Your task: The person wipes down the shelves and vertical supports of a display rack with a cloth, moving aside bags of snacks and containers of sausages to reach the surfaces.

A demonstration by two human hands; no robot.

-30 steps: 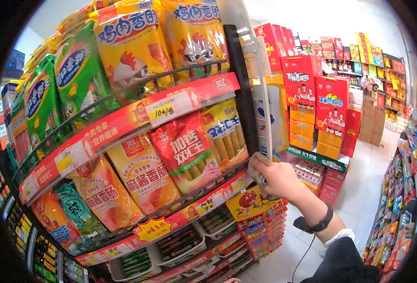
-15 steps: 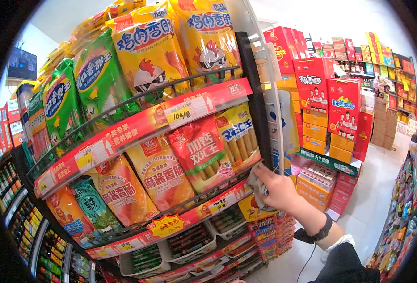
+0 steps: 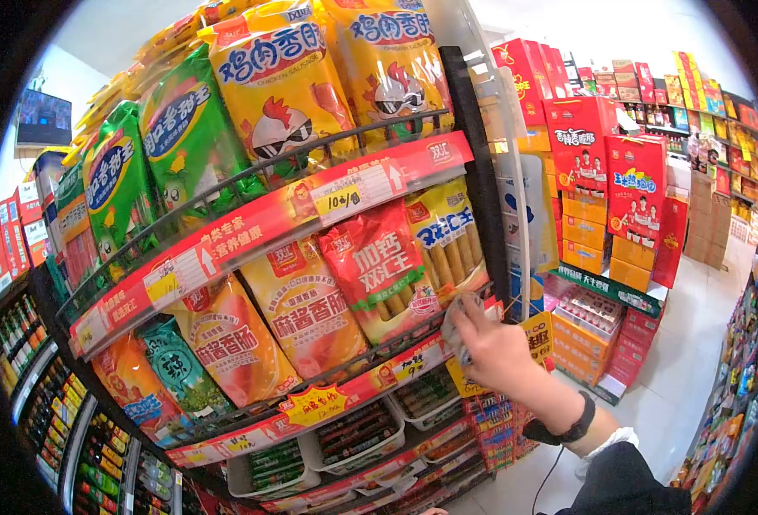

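Observation:
My right hand [image 3: 495, 348] presses a crumpled grey cloth [image 3: 458, 326] against the right end of the shelf's lower wire rail. A dark band circles that wrist. Just above the cloth stands a yellow sausage pack [image 3: 446, 240], with a red sausage pack [image 3: 379, 270] to its left. Below runs a red price strip [image 3: 387, 373]. Only a tiny bit of skin shows at the bottom edge of the view, perhaps my left hand [image 3: 434, 511]; its fingers cannot be made out.
Yellow and green sausage packs [image 3: 280, 86] fill the upper shelf. Trays [image 3: 357, 438] of small sausages sit lower down. Red gift boxes [image 3: 576, 154] are stacked at the right, by a tiled aisle [image 3: 683, 318]. Bottles [image 3: 61, 386] line shelves at the left.
My right hand and the cloth have moved slightly left along the wire rail. The view has shifted, so the shelf appears a little further right.

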